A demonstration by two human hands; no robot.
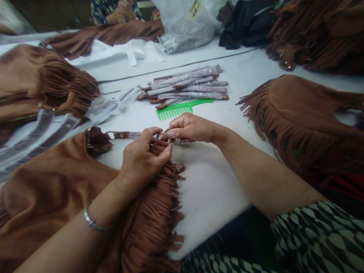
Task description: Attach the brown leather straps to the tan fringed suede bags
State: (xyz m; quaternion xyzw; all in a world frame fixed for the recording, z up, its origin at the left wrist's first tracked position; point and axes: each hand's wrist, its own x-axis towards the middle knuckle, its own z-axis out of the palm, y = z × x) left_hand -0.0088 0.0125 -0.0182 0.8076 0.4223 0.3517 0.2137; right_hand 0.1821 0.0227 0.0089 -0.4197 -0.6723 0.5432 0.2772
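Pinching a metal ring [162,137] at the centre of the frame, we have the fingers of our left hand [144,154] and right hand [193,128] closed on it. Left of the ring, we see a strap [123,135] reaching the brown fringed bag [54,182] at lower left. Above our hands lie a green comb [186,107] and wrapped straps [184,85].

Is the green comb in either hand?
No, the green comb lies on the table, while the left hand and right hand meet at a metal ring.
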